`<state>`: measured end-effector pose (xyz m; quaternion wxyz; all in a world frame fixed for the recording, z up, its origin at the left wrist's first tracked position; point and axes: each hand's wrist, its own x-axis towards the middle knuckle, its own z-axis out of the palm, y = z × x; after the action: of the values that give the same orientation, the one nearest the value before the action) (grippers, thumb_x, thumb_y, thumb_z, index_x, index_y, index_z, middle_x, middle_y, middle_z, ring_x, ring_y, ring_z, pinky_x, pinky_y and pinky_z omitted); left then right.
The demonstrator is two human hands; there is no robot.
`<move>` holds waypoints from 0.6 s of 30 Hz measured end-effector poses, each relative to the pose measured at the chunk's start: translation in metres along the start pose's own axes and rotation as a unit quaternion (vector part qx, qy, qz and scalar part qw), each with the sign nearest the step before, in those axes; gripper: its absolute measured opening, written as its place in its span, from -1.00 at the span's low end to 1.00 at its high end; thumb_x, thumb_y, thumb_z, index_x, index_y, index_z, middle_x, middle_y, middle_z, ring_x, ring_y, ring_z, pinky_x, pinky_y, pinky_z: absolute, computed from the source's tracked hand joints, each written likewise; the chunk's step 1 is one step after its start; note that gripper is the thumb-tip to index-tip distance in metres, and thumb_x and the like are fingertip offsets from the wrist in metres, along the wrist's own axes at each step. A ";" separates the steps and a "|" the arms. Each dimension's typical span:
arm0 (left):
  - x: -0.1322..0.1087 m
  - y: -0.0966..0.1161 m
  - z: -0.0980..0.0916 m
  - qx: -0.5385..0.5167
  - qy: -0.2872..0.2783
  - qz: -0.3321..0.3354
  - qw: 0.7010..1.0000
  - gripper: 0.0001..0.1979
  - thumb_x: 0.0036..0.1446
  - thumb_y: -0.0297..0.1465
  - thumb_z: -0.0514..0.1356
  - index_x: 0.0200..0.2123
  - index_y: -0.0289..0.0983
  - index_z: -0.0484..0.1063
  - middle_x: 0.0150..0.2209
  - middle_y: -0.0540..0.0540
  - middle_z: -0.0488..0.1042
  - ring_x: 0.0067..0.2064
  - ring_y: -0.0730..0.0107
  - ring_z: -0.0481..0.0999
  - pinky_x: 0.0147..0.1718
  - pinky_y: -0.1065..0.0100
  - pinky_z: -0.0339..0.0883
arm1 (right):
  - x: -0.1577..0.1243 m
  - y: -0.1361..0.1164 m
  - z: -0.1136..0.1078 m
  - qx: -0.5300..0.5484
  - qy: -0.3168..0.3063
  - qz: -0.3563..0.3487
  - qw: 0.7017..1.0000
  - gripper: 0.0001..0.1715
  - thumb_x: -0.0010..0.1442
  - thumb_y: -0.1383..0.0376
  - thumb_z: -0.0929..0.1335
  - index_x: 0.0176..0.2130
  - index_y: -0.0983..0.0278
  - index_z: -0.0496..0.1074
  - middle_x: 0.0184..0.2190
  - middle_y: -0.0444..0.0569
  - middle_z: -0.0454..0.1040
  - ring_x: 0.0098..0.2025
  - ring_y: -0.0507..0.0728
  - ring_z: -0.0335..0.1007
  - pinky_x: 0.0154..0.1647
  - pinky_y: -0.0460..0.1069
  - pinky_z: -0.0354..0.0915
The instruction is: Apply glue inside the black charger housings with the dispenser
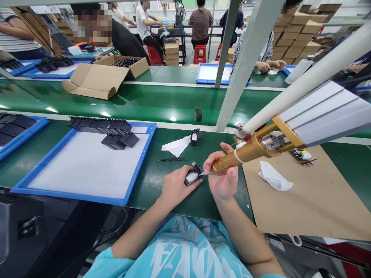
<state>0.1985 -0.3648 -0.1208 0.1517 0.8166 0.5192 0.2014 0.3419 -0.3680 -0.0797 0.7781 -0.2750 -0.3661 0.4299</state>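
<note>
My left hand (pixel 177 185) is closed around a small black power adapter case (pixel 191 177), open at the top with a white part inside, just above the green bench. My right hand (pixel 222 175) grips the front of a gold-coloured glue gun (pixel 240 156). The gun's pale blue nozzle (pixel 202 174) reaches the near edge of the case; whether it touches is too small to tell. Beyond my hands lie black tweezers (pixel 171 159), a white paper sheet (pixel 177 146) and another black adapter (pixel 194 138).
At left, a blue-rimmed tray (pixel 140 164) holds several black adapters (pixel 100 125). Brown cardboard (pixel 304 208) with a crumpled white paper (pixel 274 176) covers the bench at right. A grey metal post (pixel 232 104) and a lone adapter (pixel 198 114) stand ahead. Co-workers sit beyond.
</note>
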 end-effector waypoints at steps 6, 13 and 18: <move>-0.001 0.002 -0.003 -0.016 0.002 -0.005 1.000 -0.68 0.10 -0.09 0.23 -0.18 -0.16 0.37 -0.28 -0.04 0.58 -0.27 0.22 0.57 -0.35 0.30 0.32 | 0.000 0.001 -0.001 0.000 0.007 -0.004 1.000 -0.48 0.11 -0.09 0.30 -0.05 0.15 0.28 -0.44 -0.15 0.44 -0.62 0.02 0.27 -0.57 -0.01 0.21; -0.001 0.002 -0.001 -0.054 -0.014 -0.011 0.998 -0.67 0.10 -0.10 0.24 -0.16 -0.15 0.34 -0.26 -0.04 0.57 -0.26 0.22 0.58 -0.33 0.30 0.35 | 0.001 0.000 0.000 -0.007 0.022 -0.013 1.000 -0.55 0.09 -0.10 0.31 -0.17 0.13 0.27 -0.46 -0.18 0.42 -0.63 0.01 0.26 -0.59 -0.02 0.20; -0.002 0.003 -0.001 -0.085 -0.030 -0.029 0.996 -0.70 0.09 -0.23 0.23 -0.11 -0.16 0.33 -0.23 -0.04 0.57 -0.22 0.20 0.58 -0.28 0.28 0.38 | 0.001 0.000 0.001 0.002 0.014 -0.007 1.000 -0.47 0.10 -0.11 0.29 -0.06 0.14 0.29 -0.44 -0.16 0.40 -0.63 0.00 0.24 -0.59 -0.01 0.19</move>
<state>0.1996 -0.3675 -0.1191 0.2418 0.7908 0.5190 0.2161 0.3417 -0.3674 -0.0788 0.7866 -0.2770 -0.3567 0.4210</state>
